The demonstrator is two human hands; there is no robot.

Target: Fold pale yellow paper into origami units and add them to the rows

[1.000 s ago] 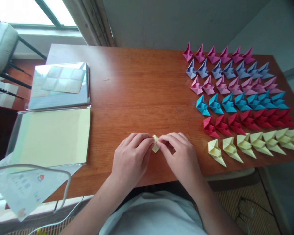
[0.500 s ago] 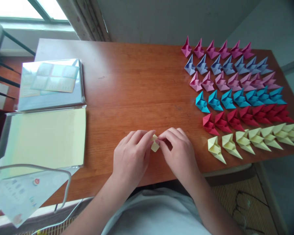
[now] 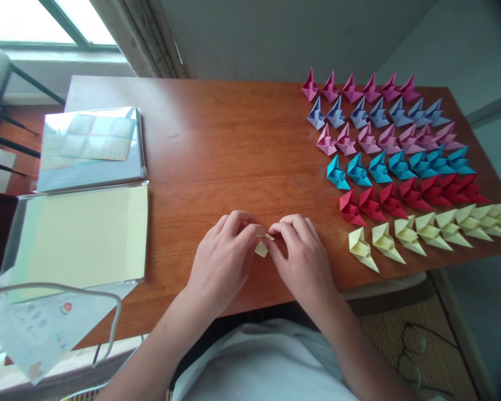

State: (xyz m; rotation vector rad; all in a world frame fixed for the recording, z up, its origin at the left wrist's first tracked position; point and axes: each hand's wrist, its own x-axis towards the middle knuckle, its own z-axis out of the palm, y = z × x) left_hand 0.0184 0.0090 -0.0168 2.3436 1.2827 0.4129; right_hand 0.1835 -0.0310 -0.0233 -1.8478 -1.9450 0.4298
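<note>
A small folded piece of pale yellow paper (image 3: pixel 261 249) is between my two hands, near the table's front edge. My left hand (image 3: pixel 229 248) is closed on its left side, with thumb and fingers pinched and partly covering it. On the other side, the thumb and forefinger of my right hand (image 3: pixel 301 248) close at the paper's right tip. Much of the paper's shape is hidden by my fingers. Nearest to my right hand stands a row of pale yellow folded paper pieces (image 3: pixel 361 249) with pointed tips.
Beyond that row are rows of red (image 3: pixel 350 207), turquoise (image 3: pixel 338 174), pink (image 3: pixel 326 140), lavender (image 3: pixel 316 114) and magenta (image 3: pixel 309 86) folded pieces. At left lie a pack of pale yellow paper (image 3: pixel 83 234) and a shiny plastic-wrapped pack (image 3: pixel 89 170). A white cable (image 3: pixel 117 312) loops near the front-left edge.
The yellow paper has turned and its upper part now points right between my fingers. My left fingers have shifted slightly around it. The whole view has moved a little.
</note>
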